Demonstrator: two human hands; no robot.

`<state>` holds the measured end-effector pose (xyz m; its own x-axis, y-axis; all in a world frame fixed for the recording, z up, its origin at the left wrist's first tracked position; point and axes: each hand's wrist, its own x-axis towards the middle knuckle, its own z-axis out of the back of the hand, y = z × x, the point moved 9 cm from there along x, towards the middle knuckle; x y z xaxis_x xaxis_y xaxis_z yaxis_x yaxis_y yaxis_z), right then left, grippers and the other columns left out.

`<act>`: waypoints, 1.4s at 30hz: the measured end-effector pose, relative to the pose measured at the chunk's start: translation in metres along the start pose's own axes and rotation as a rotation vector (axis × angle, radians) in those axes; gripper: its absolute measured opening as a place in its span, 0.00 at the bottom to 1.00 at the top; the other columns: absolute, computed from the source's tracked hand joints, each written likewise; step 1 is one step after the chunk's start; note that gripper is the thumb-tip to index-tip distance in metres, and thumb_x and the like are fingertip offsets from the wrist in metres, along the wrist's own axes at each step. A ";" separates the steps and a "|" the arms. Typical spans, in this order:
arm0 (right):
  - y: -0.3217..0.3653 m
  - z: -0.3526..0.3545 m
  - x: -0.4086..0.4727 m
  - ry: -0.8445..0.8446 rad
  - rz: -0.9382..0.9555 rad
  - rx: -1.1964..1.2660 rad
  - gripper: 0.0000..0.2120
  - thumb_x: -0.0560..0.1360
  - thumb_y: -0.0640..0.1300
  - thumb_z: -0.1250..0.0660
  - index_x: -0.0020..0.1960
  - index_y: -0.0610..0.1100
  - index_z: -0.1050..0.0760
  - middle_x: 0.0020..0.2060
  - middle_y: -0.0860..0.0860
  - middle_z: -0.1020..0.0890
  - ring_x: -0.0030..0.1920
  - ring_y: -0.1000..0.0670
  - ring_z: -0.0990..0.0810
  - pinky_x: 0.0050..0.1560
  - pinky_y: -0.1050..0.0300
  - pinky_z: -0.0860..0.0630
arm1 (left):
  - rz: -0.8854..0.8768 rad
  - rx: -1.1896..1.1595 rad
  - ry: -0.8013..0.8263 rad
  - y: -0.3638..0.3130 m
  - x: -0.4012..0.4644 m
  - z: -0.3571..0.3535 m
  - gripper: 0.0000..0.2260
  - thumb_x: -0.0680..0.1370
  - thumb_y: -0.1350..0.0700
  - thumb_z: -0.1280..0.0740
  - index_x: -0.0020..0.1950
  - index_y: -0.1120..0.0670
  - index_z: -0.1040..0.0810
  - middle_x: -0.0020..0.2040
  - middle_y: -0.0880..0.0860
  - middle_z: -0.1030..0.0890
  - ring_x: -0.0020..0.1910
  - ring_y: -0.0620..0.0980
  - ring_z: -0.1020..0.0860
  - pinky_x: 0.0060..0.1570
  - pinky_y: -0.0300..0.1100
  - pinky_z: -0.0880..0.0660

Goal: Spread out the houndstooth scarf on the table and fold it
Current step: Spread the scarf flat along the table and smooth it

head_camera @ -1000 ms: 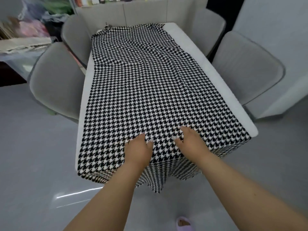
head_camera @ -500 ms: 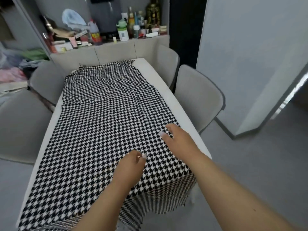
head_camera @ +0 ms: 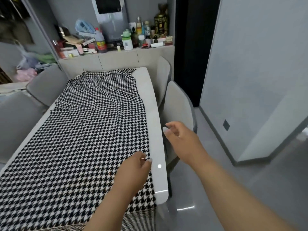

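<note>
The black-and-white houndstooth scarf (head_camera: 83,139) lies spread along the white table (head_camera: 155,130), with its near end hanging over the front edge. A diagonal wrinkle runs across its far half. My left hand (head_camera: 135,170) sits at the scarf's right edge near the front corner, with thumb and curled fingers pinching the cloth there. My right hand (head_camera: 180,139) hovers just past the table's right edge, above a chair. Its fingers are loosely spread and hold nothing.
Grey chairs stand on both sides of the table: two on the right (head_camera: 178,110) and two on the left (head_camera: 45,85). A cluttered counter (head_camera: 116,47) with bottles stands behind the table's far end. A grey wall (head_camera: 250,80) rises to the right.
The view has swung to the right. My left hand slid from the scarf's middle to its right edge. My right hand lifted off the cloth and moved out past the table's side.
</note>
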<state>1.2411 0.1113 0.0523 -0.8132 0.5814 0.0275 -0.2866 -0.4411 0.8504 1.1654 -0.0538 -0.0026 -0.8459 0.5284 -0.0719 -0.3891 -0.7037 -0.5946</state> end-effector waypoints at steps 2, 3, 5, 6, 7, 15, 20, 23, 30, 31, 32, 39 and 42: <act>-0.007 0.005 0.014 0.032 0.006 0.028 0.18 0.78 0.59 0.40 0.65 0.53 0.29 0.51 0.59 0.22 0.54 0.57 0.24 0.53 0.61 0.30 | 0.012 0.036 -0.012 -0.010 0.016 -0.003 0.14 0.80 0.44 0.39 0.61 0.49 0.25 0.42 0.41 0.23 0.42 0.42 0.23 0.41 0.41 0.28; -0.011 0.008 0.022 0.046 0.005 0.035 0.18 0.78 0.59 0.40 0.64 0.53 0.29 0.52 0.59 0.22 0.54 0.57 0.24 0.53 0.60 0.29 | 0.025 0.043 -0.016 -0.013 0.024 -0.006 0.14 0.80 0.44 0.39 0.61 0.49 0.25 0.44 0.42 0.22 0.44 0.43 0.23 0.43 0.42 0.27; -0.020 0.011 0.040 0.084 0.000 0.035 0.18 0.78 0.59 0.41 0.64 0.53 0.29 0.53 0.58 0.21 0.54 0.56 0.24 0.53 0.59 0.28 | 0.061 0.043 -0.022 -0.018 0.041 -0.013 0.13 0.79 0.43 0.40 0.60 0.48 0.25 0.45 0.42 0.21 0.45 0.44 0.22 0.45 0.43 0.25; -0.023 0.013 0.052 0.109 0.002 0.027 0.18 0.78 0.59 0.41 0.64 0.53 0.29 0.52 0.57 0.21 0.53 0.56 0.23 0.53 0.59 0.28 | 0.079 0.037 -0.025 -0.019 0.051 -0.018 0.13 0.79 0.43 0.40 0.59 0.48 0.25 0.45 0.42 0.21 0.44 0.43 0.22 0.45 0.43 0.25; -0.025 0.014 0.065 0.136 0.010 0.013 0.18 0.78 0.59 0.41 0.64 0.53 0.29 0.52 0.57 0.21 0.53 0.56 0.23 0.52 0.59 0.28 | 0.099 0.032 -0.031 -0.022 0.062 -0.023 0.14 0.79 0.43 0.40 0.59 0.48 0.25 0.46 0.43 0.20 0.44 0.43 0.22 0.44 0.42 0.26; -0.036 0.035 0.198 0.262 0.090 -0.059 0.17 0.79 0.58 0.41 0.63 0.51 0.29 0.51 0.54 0.21 0.51 0.53 0.23 0.53 0.56 0.26 | 0.251 0.002 -0.089 -0.052 0.176 -0.044 0.16 0.79 0.43 0.39 0.61 0.50 0.24 0.53 0.48 0.18 0.51 0.50 0.21 0.50 0.44 0.25; -0.053 0.035 0.270 0.325 0.103 0.025 0.13 0.78 0.58 0.40 0.57 0.52 0.27 0.44 0.56 0.22 0.46 0.54 0.23 0.49 0.56 0.26 | 0.323 0.037 -0.126 -0.069 0.224 -0.041 0.15 0.79 0.44 0.39 0.60 0.50 0.24 0.50 0.46 0.19 0.51 0.49 0.21 0.52 0.46 0.25; -0.064 0.036 0.319 0.379 0.121 0.111 0.11 0.78 0.56 0.38 0.53 0.51 0.25 0.45 0.50 0.20 0.47 0.50 0.21 0.50 0.54 0.25 | 0.395 0.048 -0.151 -0.073 0.246 -0.046 0.15 0.79 0.43 0.39 0.61 0.50 0.25 0.50 0.45 0.19 0.50 0.48 0.21 0.52 0.46 0.24; -0.076 0.057 0.441 0.548 0.180 0.165 0.09 0.77 0.57 0.38 0.47 0.52 0.25 0.45 0.49 0.17 0.47 0.50 0.19 0.43 0.53 0.23 | 0.637 0.141 -0.257 -0.098 0.292 -0.056 0.17 0.80 0.44 0.41 0.64 0.50 0.27 0.57 0.49 0.19 0.52 0.50 0.22 0.50 0.43 0.26; -0.079 0.060 0.457 0.575 0.185 0.166 0.09 0.76 0.57 0.37 0.47 0.52 0.25 0.45 0.49 0.17 0.46 0.50 0.19 0.40 0.54 0.25 | 0.671 0.135 -0.279 -0.103 0.299 -0.058 0.16 0.80 0.44 0.40 0.64 0.50 0.27 0.57 0.48 0.19 0.52 0.49 0.22 0.49 0.43 0.27; -0.081 0.063 0.473 0.595 0.189 0.174 0.09 0.76 0.57 0.37 0.46 0.52 0.25 0.44 0.48 0.17 0.46 0.50 0.19 0.41 0.54 0.24 | 0.697 0.128 -0.297 -0.109 0.306 -0.060 0.16 0.80 0.44 0.40 0.63 0.49 0.26 0.54 0.48 0.19 0.50 0.48 0.22 0.49 0.43 0.26; -0.098 0.059 0.558 0.682 0.149 0.279 0.11 0.75 0.56 0.36 0.41 0.50 0.25 0.39 0.49 0.17 0.44 0.48 0.18 0.54 0.45 0.21 | 0.826 0.111 -0.360 -0.127 0.353 -0.070 0.14 0.79 0.44 0.39 0.60 0.49 0.25 0.47 0.45 0.22 0.46 0.47 0.22 0.45 0.42 0.27; -0.098 0.046 0.594 0.709 0.157 0.279 0.12 0.73 0.59 0.36 0.42 0.51 0.24 0.38 0.50 0.17 0.46 0.48 0.18 0.56 0.43 0.22 | 0.852 0.090 -0.374 -0.122 0.379 -0.068 0.12 0.79 0.43 0.39 0.56 0.48 0.25 0.45 0.44 0.21 0.43 0.43 0.23 0.40 0.42 0.28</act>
<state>0.8099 0.5313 0.0097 -0.9904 -0.0908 -0.1041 -0.0798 -0.2389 0.9678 0.9172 0.2640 -0.0118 -0.9151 -0.3591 -0.1833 0.4031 -0.8256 -0.3949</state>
